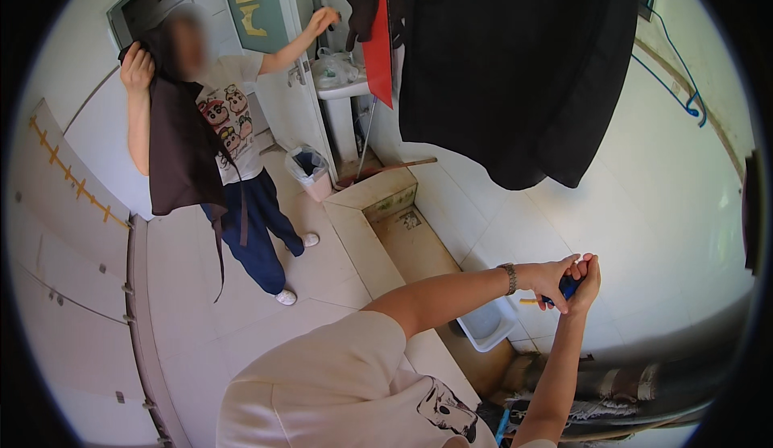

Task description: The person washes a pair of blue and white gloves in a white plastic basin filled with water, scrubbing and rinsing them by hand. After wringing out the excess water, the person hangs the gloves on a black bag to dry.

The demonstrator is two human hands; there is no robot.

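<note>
My left hand, with a metal-band watch on its wrist, meets my right hand at the right of the view. Between them both hands grip a small dark blue object. A yellow strip sticks out on its left side; the fingers cover much of the object, so its exact kind is unclear. Below and to the left of my hands, a white plastic basin sits in a tiled trough. Above them hangs a large black cloth garment with an orange stripe.
Another person stands at left with a dark brown apron over one shoulder, an arm stretched out. Behind are a washbasin, a lined trash bin and a red dustpan. Mops line the lower right; blue hangers hang at right.
</note>
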